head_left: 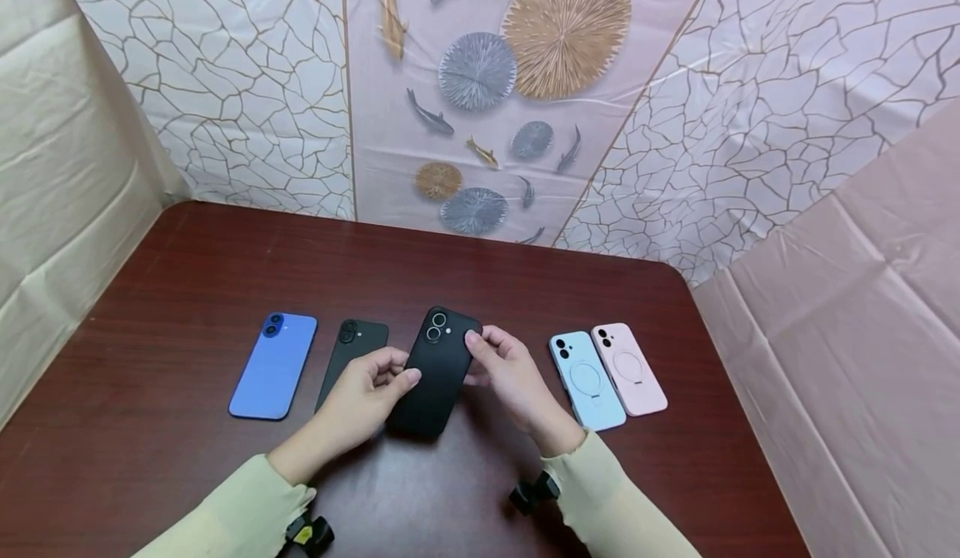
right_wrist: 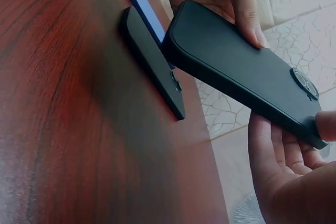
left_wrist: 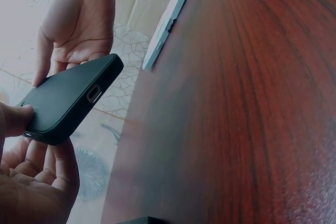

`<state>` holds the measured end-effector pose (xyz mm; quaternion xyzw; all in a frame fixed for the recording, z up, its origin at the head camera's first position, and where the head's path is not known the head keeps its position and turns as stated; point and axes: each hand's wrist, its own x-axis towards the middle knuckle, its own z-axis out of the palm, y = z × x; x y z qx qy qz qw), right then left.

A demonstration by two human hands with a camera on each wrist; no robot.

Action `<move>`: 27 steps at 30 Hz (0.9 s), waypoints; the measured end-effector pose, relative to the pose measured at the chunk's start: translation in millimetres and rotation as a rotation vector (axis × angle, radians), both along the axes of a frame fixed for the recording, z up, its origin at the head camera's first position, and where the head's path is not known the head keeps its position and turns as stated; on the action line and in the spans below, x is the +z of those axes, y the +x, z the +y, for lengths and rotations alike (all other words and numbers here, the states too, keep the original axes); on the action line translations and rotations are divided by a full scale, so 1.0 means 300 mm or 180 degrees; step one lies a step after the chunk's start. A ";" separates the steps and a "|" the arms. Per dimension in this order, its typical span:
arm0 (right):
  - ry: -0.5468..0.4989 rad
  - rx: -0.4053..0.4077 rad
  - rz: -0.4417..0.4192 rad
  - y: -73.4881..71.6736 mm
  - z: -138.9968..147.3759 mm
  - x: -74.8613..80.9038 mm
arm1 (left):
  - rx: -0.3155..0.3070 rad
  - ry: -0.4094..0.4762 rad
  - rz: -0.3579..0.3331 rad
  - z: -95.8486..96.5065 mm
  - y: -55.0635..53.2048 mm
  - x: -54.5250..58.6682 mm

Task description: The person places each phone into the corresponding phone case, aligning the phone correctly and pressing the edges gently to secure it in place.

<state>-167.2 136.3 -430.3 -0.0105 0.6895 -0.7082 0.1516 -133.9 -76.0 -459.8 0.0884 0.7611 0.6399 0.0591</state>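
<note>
Both hands hold a black phone case [head_left: 431,383], tilted above the table with its back facing up. Two silver-rimmed camera openings show at its top end, and a port cutout at its bottom edge appears in the left wrist view. My left hand [head_left: 356,396] pinches the lower left side, thumb on the back and fingers underneath. On the upper right edge, my right hand [head_left: 521,383] grips with its thumb over the back near the corner. Whether a phone sits inside cannot be told. A dark phone [head_left: 360,337] lies partly hidden behind my left hand.
A blue phone [head_left: 273,366] lies at the left on the dark red wooden table [head_left: 150,358]. To the right, a light blue phone case [head_left: 588,383] and a pink phone case [head_left: 630,371] lie side by side, each with a ring. Patterned cloth [head_left: 262,83] hangs behind.
</note>
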 end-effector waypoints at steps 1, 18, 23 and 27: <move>0.0022 0.0058 -0.0001 0.000 0.001 -0.007 | 0.0009 0.0021 -0.0009 0.000 0.000 0.001; 0.0169 0.0376 0.0161 0.013 -0.013 -0.065 | 0.0149 0.0142 -0.0047 0.001 -0.005 -0.011; 0.0196 0.0360 0.0155 0.012 -0.012 -0.068 | 0.0121 0.0146 -0.0065 0.000 -0.008 -0.017; 0.0143 0.0443 0.0082 0.012 -0.007 -0.070 | 0.0127 0.0133 -0.0068 -0.001 -0.009 -0.021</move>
